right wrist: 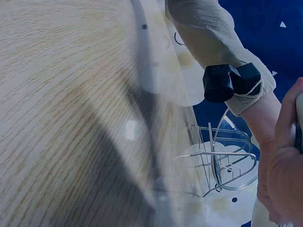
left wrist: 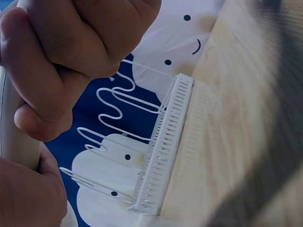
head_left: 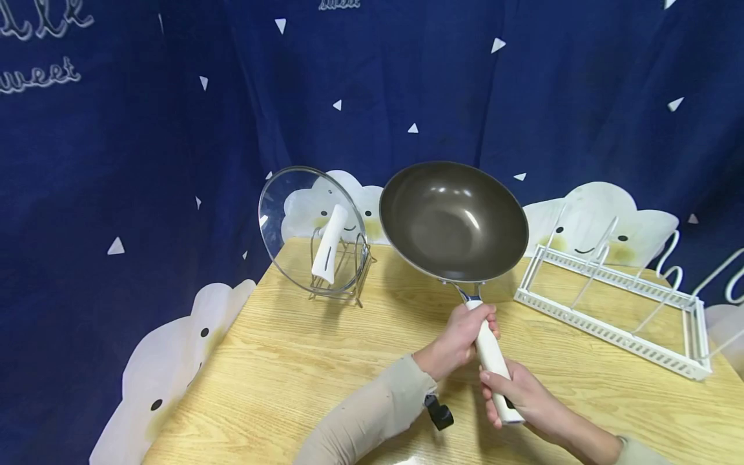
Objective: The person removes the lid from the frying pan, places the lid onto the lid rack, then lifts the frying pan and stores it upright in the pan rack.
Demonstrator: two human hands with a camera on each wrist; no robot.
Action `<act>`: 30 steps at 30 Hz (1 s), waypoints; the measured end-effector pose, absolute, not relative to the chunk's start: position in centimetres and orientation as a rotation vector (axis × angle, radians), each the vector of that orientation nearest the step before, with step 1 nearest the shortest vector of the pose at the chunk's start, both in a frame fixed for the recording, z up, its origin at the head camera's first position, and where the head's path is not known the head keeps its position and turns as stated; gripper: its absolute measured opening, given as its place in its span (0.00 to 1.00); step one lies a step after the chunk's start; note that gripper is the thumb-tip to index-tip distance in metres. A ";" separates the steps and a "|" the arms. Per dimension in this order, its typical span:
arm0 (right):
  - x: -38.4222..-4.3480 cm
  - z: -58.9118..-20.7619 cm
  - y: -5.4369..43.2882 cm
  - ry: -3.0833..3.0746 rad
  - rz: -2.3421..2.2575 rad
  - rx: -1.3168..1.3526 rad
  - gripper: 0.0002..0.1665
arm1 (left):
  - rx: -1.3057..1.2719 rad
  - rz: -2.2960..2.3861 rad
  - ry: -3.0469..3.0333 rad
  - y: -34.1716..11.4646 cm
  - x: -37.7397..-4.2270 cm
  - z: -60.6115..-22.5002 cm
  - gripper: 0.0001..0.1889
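Note:
A deep dark-brown wok (head_left: 453, 219) with a long white handle (head_left: 490, 352) is held up over the wooden table, its inside tilted toward me. My left hand (head_left: 462, 339) grips the handle near the metal neck. Lower down, my right hand (head_left: 514, 394) grips the same handle close to its end. In the left wrist view, curled fingers (left wrist: 52, 56) wrap round the white handle. The right wrist view catches only part of the right hand (right wrist: 286, 182) at its edge.
At the back left, a glass lid (head_left: 285, 226) with a white handle stands upright in a wire stand (head_left: 357, 271). A white rack (head_left: 610, 323) with wire dividers sits on the right of the table (head_left: 261, 374). Behind hangs a dark blue curtain (head_left: 372, 77).

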State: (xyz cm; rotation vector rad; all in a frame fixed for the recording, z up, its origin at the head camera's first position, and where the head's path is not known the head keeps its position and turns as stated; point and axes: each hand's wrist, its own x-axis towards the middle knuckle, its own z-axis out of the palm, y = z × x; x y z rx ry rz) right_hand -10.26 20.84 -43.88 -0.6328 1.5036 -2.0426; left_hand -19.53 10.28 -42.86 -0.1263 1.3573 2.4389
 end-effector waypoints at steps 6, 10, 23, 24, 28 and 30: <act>-10.2 -43.9 20.6 1.491 -2.088 -0.631 0.06 | -0.119 2.421 1.452 10.5 -19.5 -42.2 0.07; -10.2 -43.7 20.6 1.492 -2.095 -0.635 0.08 | -0.082 2.401 1.527 10.6 -19.5 -41.6 0.07; -9.5 -41.8 20.0 1.742 -2.042 -0.412 0.02 | 0.103 2.292 1.837 10.8 -19.1 -39.5 0.11; -9.5 -41.7 19.9 1.764 -2.038 -0.396 0.01 | 0.113 2.287 1.850 10.8 -19.1 -39.4 0.11; -9.3 -41.4 19.9 1.820 -2.043 -0.390 0.03 | 0.122 2.281 1.844 11.0 -19.0 -38.7 0.10; -9.3 -41.3 20.0 1.828 -2.055 -0.403 0.04 | 0.134 2.266 1.841 11.0 -18.9 -38.4 0.09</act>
